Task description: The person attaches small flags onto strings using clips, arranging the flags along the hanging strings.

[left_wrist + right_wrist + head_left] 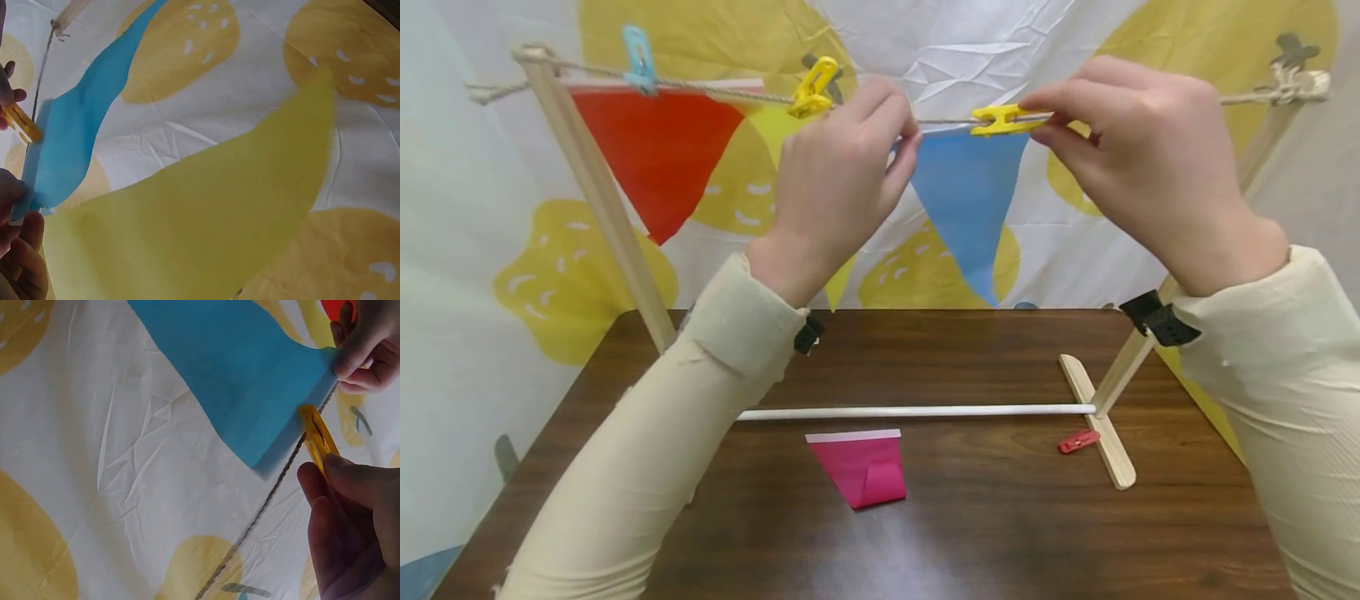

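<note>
Wrinkled sleeves [632,467] | left grip [842,171] pinches blue triangular pennant [976,200] | right grip [1157,158] pinches yellow peg [995,120]

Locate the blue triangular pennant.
In the head view, the pennant hangs right of centre, pinched by the left hand, a yellow plastic clothespin in the right hand at its top edge.

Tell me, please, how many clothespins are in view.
4: a light blue clothespin and a yellow clothespin on the rope, a second yellow clothespin in the right hand, and a red clothespin on the table. Others may be hidden.
</note>
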Tool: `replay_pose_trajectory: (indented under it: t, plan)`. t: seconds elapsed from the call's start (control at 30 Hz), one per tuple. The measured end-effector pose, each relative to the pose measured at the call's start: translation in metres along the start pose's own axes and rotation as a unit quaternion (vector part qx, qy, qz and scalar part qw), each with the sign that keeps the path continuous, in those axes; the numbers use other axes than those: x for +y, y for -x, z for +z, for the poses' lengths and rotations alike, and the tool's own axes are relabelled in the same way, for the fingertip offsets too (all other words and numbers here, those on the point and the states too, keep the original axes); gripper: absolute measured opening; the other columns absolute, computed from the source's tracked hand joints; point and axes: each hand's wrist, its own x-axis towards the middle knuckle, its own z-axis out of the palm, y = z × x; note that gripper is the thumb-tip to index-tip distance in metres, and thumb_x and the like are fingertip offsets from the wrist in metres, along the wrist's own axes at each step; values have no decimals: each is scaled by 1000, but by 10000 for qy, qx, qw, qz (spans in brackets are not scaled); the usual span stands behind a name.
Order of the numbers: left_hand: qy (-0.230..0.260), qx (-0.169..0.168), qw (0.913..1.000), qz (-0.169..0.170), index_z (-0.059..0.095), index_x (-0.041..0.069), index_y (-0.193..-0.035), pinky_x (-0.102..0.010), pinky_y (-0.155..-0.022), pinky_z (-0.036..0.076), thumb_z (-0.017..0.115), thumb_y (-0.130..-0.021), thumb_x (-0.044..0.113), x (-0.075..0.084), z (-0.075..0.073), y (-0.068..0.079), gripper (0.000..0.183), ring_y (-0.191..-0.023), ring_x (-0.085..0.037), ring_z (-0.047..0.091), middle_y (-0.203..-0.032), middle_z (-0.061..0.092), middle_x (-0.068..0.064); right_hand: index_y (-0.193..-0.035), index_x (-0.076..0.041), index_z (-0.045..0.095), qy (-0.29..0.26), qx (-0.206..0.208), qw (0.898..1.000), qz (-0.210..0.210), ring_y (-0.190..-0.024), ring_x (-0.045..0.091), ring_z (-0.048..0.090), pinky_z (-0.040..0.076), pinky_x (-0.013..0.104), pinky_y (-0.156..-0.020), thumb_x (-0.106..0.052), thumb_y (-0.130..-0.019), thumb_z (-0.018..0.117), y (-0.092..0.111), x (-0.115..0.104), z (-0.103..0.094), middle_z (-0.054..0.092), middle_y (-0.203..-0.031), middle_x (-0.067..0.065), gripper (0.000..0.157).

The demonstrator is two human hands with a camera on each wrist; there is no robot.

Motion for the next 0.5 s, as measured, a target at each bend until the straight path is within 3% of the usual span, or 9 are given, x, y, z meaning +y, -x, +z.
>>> replay_pose_trajectory:
  t: [0.17,0.4,0.5]
  plan:
    - [42,40,9999,105,60,8,-82,-35,-47,41,43,-90,19,0,0,1,22,-59,-18,49,-88,56,-1,-95,-4,69,21,-215,9997,-144,-59,16,52,33,23,-53,-8,-81,64,-6,-2,0,63,-78,9,15]
    - [52,29,9999,140,60,7,-83,-34,-47,41,43,-90,19,-2,0,1,22,-58,-18,49,-87,55,-1,-98,-5,69,-220,-431,9985,265,-66,22,57,38,35,-55,-9,-80,66,-8,-6,3,64,-83,9,19]
    - [55,30,9999,94,60,8,-83,-35,-47,40,44,-90,19,-2,0,1,21,-58,-18,49,-88,56,-1,-101,-5,67,-218,-509,9980,308,-68,22,57,37,34,-55,-9,-80,65,-7,-5,4,64,-86,9,22]
